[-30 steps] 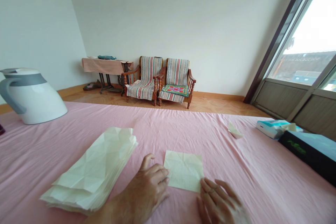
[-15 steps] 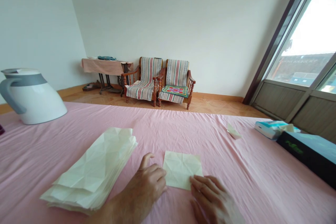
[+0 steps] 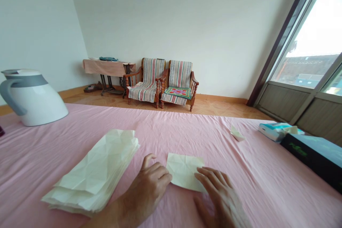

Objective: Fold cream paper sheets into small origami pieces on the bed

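A small square sheet of creased cream paper (image 3: pixel 185 169) lies on the pink cloth in front of me, its lower edge bowed. My left hand (image 3: pixel 152 185) is closed at the sheet's lower left edge, with one finger raised and crooked away from the others; the thumb is hidden. Over the right side of the paper, my right hand (image 3: pixel 219 192) rests with fingers stretched out and thumb apart, covering the right edge. Left of my left hand lies a thick stack of creased cream paper sheets (image 3: pixel 96 167).
A white and grey jug (image 3: pixel 40 99) stands at the far left of the pink cloth (image 3: pixel 171 128). To the right are a folded paper piece (image 3: pixel 237 134), a tissue pack (image 3: pixel 275 131) and a black box (image 3: pixel 312 156). Two wooden armchairs (image 3: pixel 177 92) stand beyond.
My right hand has moved up and slightly right over the paper, its fingers now further onto the sheet. The lower edge has become curved. My left hand has shifted slightly.
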Demonstrator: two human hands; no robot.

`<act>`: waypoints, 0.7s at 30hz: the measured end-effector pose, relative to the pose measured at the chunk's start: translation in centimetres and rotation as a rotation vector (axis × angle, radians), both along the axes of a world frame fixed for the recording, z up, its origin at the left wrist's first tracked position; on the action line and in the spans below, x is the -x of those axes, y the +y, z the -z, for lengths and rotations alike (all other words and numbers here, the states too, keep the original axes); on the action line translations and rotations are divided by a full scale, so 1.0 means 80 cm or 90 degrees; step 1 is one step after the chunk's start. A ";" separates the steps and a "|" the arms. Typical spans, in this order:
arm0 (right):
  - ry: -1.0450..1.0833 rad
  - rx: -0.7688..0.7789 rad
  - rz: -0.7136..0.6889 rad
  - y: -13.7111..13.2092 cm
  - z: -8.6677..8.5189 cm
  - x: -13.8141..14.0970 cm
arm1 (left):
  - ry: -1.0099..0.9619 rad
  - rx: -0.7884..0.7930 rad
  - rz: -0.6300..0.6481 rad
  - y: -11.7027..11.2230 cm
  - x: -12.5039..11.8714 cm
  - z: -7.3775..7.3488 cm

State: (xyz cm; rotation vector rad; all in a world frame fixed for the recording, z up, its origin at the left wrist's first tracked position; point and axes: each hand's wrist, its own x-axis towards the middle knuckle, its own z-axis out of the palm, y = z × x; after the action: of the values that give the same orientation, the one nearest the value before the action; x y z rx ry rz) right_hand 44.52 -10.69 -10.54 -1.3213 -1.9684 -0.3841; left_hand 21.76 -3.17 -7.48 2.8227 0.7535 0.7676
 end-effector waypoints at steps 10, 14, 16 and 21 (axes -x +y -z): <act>0.688 0.319 -0.053 0.000 0.000 0.016 | -0.412 0.518 -0.039 0.004 -0.004 -0.003; 0.815 0.381 -0.057 0.001 0.004 0.021 | -0.419 0.691 0.010 0.006 -0.009 0.004; 0.804 0.382 -0.040 0.001 0.003 0.021 | -0.404 0.687 -0.001 0.005 -0.010 0.005; 0.705 0.368 0.000 -0.002 -0.001 0.021 | -0.352 0.627 -0.046 0.001 -0.012 0.007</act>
State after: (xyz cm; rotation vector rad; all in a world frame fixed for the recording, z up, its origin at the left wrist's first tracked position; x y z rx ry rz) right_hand 42.83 -10.84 -10.47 -1.3984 -1.1197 0.8316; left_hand 22.72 -3.08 -8.06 1.6234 0.8179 0.8177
